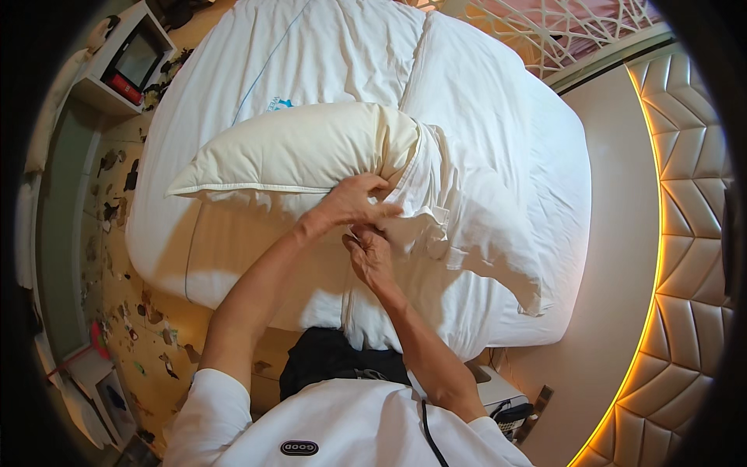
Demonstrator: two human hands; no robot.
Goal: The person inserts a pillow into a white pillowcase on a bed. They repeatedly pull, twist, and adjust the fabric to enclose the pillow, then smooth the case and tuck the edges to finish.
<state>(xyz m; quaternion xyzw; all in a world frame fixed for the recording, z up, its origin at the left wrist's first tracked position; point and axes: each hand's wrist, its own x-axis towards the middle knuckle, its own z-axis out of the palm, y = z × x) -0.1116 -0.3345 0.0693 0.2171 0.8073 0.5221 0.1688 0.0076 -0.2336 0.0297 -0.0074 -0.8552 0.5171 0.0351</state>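
A cream pillow (303, 146) lies across the bed, its bare left half sticking out of a white pillowcase (496, 216). The case covers the right half, with its opening bunched near the middle. My left hand (356, 201) rests against the pillow's near edge beside that opening, thumb and fingers spread apart. Just below it, my right hand (373, 254) has its fingers curled at the loose near edge of the pillowcase and appears to pinch the cloth. The fingertips of the right hand are partly hidden.
Under the pillow, a white duvet (327, 58) with a blue line and printed mark spreads over the bed. A padded, light-edged headboard (683, 257) stands right. A bedside cabinet (496, 391) is near right. Left are a patterned floor (128, 292) and a white shelf unit (117, 76).
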